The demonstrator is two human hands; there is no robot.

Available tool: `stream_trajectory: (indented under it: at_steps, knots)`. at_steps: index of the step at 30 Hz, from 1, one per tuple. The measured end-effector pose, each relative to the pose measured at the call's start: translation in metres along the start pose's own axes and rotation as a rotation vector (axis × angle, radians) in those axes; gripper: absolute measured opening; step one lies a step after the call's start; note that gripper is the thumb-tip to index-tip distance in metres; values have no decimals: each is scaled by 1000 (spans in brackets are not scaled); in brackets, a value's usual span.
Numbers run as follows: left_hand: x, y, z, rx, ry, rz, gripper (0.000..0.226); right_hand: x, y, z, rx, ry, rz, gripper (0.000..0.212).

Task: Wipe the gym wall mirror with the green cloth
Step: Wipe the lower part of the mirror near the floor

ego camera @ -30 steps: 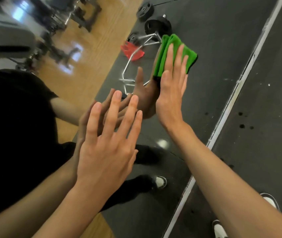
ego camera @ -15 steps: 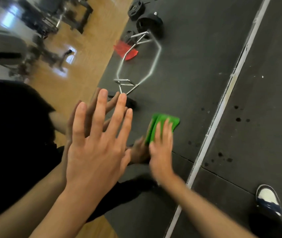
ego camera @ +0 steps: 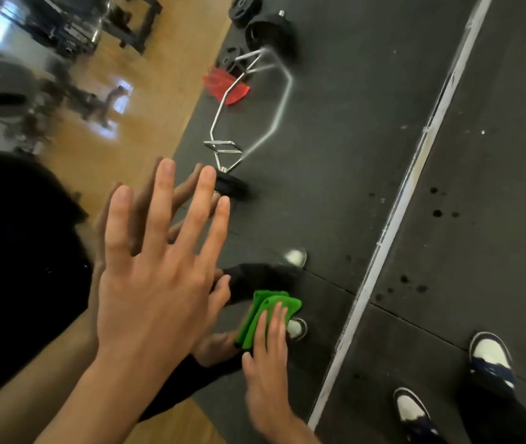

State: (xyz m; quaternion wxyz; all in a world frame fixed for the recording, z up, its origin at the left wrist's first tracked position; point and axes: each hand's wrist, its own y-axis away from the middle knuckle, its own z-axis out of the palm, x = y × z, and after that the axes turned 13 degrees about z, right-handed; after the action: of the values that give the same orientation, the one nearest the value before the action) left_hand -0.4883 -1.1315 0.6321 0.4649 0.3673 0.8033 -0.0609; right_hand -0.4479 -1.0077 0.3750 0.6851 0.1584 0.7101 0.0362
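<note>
We counted two hands, one left hand (ego camera: 156, 283) and one right hand (ego camera: 268, 363), one green cloth (ego camera: 274, 306) and one mirror (ego camera: 335, 155). Reflected in the glass, we counted one chrome hex bar (ego camera: 223, 146), four black weight plates (ego camera: 271, 30) and one red object (ego camera: 223, 88). On the floor we counted two shoes (ego camera: 492, 357).

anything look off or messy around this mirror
Dark spots dot the floor mat beside the mirror's frame, like drips. In the reflection, a red item lies loose under the trap bar. Nothing looks damaged.
</note>
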Motion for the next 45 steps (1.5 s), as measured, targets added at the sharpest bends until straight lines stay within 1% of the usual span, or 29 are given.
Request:
stream_trajectory:
  at_steps: [2, 3, 6, 8, 10, 12, 13, 15, 18, 20, 22, 23, 27, 30, 32, 34, 38, 40, 42, 44, 45]
  knots:
    - [1, -1, 0, 7, 10, 2, 85, 9, -16, -6, -23, -5, 1, 71]
    - [1, -1, 0, 9, 5, 7, 84, 2, -40, -17, 8, -39, -11, 71]
    - [1, -2, 0, 8, -11, 4, 88, -44, -145, -69, 180, -139, -31, 64]
    - [2, -2, -1, 10, -27, 9, 88, -80, -209, -109, 230, -176, -19, 59]
    - [2, -1, -1, 21, -20, 9, 87, -109, -241, -130, 235, -193, -31, 67]
    - [1, 0, 0, 35, -11, 3, 86, -125, -237, -123, 258, -157, -97, 71]
    - [1, 0, 0, 39, -10, 1, 86, -124, -222, -111, 274, -123, -142, 74]
    - [2, 1, 1, 42, -8, 0, 83, -106, -168, -79, 245, -83, -229, 77]
    - [2, 1, 3, 28, -15, 2, 82, -49, -63, -31, 84, -26, -320, 71]
    - [2, 0, 3, 30, -17, -2, 83, -22, -24, -19, -7, 19, -331, 66]
    - [2, -1, 2, 38, -19, -8, 83, -20, -43, -28, -8, 23, -311, 65]
    - [2, -2, 1, 39, -18, -3, 84, -29, -65, -37, 26, 14, -290, 66]
    - [2, -2, 0, 53, -17, -3, 85, -92, -176, -89, 199, -57, -220, 68]
    - [2, -2, -1, 48, -10, 0, 86, -132, -217, -114, 254, -130, -217, 70]
    - [1, -1, 0, 47, -19, 0, 87, -140, -210, -109, 267, -126, -220, 71]
    - [2, 0, 1, 37, -29, 6, 88, -123, -178, -90, 250, -94, -249, 71]
    - [2, -2, 1, 29, -26, -5, 84, -57, -73, -39, 107, -10, -273, 68]
    - [2, -3, 0, 24, -31, 0, 81, -39, -49, -30, 51, 31, -274, 67]
    - [1, -3, 0, 24, -30, 8, 83, -44, -70, -37, 79, 29, -285, 66]
    - [1, -2, 0, 32, -30, -1, 87, -72, -118, -57, 166, -38, -237, 67]
    - [1, -2, 0, 38, -31, -5, 89, -94, -146, -72, 210, -89, -199, 71]
